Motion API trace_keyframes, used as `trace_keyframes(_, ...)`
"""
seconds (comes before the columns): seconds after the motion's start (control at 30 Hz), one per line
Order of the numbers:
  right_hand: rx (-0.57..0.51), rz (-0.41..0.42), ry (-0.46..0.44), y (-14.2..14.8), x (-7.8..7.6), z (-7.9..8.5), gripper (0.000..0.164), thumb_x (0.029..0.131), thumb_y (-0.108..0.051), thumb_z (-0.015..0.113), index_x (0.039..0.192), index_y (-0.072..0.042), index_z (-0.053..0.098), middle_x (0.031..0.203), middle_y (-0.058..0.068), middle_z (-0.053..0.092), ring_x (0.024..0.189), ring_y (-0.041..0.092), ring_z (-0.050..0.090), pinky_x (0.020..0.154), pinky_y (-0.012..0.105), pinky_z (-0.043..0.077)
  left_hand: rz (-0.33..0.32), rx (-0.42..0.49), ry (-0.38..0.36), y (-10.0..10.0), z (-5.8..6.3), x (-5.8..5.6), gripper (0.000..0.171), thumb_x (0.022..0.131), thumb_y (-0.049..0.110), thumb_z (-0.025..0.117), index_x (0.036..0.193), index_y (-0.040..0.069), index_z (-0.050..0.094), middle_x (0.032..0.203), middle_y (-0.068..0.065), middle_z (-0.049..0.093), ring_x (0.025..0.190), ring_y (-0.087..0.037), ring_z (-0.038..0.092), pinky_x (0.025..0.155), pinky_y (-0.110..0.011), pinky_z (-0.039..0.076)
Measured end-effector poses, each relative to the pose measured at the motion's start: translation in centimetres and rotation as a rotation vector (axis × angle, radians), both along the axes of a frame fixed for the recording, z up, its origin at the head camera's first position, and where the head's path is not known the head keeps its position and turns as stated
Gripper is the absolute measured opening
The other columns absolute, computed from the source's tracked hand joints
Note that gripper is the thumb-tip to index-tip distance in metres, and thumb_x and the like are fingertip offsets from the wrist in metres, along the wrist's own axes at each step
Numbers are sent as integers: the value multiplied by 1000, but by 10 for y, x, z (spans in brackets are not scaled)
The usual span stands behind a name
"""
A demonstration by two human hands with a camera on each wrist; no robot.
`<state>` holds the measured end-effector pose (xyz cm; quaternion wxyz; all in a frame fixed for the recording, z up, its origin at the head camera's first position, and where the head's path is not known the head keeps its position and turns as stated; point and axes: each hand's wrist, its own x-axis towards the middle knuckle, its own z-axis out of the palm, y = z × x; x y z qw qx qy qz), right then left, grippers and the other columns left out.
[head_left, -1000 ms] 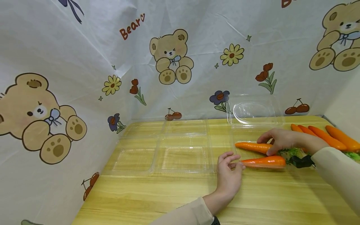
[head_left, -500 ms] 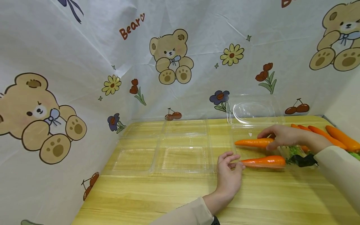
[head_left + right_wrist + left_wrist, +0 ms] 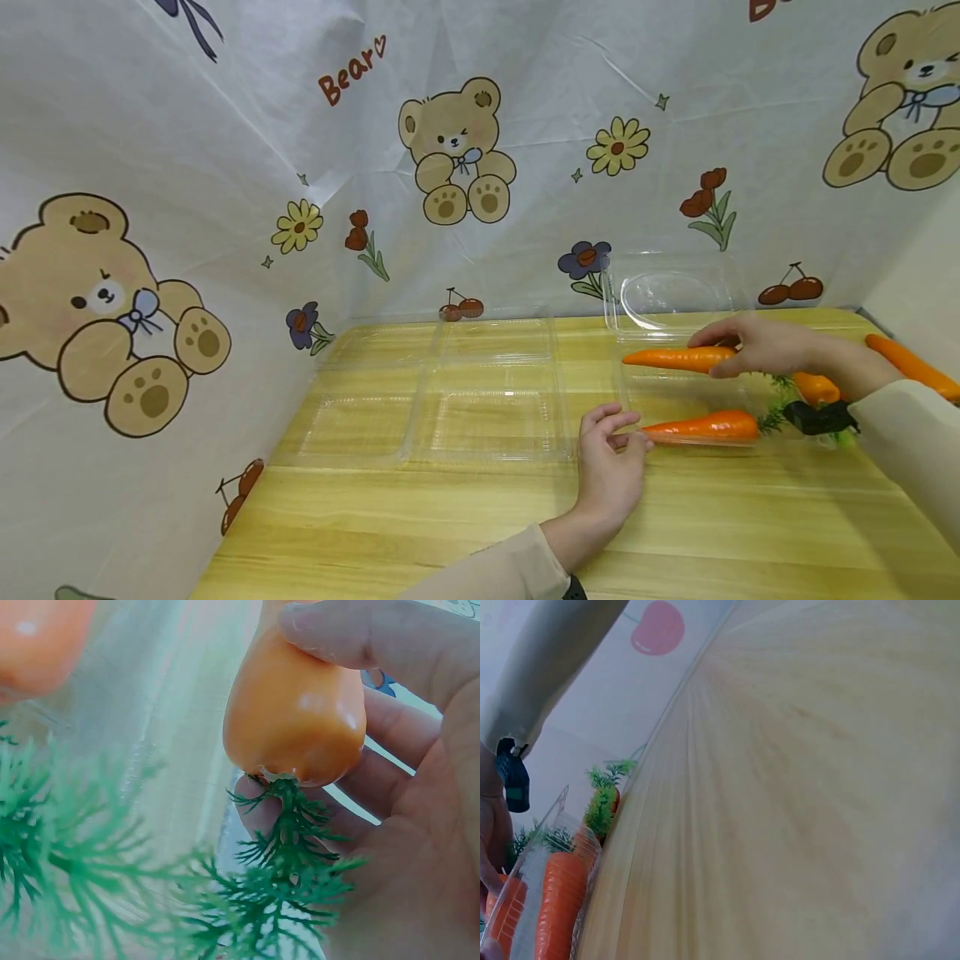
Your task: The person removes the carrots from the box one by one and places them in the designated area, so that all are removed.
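Observation:
A clear plastic box with a raised lid stands on the right half of the wooden table. Along its front side lies one orange carrot, green top to the right. At the box's front left corner my left hand pinches the edge between thumb and fingers. My right hand grips a second carrot over the back part of the box, tip pointing left. The right wrist view shows the thumb on top of this carrot's thick end, fingers beneath, leafy top hanging free.
More carrots lie at the table's right end, partly hidden behind the right forearm. To the left stand clear plastic boxes with lids up. A white sheet printed with bears hangs behind the table.
My right hand has moved the carrot back, away from the front carrot, and slightly up in the head view. My left hand has stayed at the box's corner.

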<state>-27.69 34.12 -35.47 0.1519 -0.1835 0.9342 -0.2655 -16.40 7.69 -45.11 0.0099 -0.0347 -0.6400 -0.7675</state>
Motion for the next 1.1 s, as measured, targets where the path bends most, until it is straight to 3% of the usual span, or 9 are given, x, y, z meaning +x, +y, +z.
trace_keyframes(0.4,33,2,177,5,8,13,50,88,-26,82,133,-7,68,129,9,70,99,6,62,81,20,56,-2,12,-8,-1,0,1,20,93,-6,65,103,8,75,130,0,53,80,-13,67,67,-16,57)
trace_keyframes(0.97,76,-67,257,8,32,37,53,88,-33,82,136,-13,68,131,12,70,95,-2,60,77,19,55,-11,19,-2,1,0,0,20,92,-9,65,104,3,75,130,-3,52,80,-12,66,71,-20,61)
trace_keyframes(1.1,106,-95,259,10,39,37,53,89,-35,81,137,-15,67,129,11,69,89,4,58,73,23,53,-8,25,1,1,0,0,21,91,-10,64,103,4,75,130,-5,52,79,-13,66,71,-20,61)
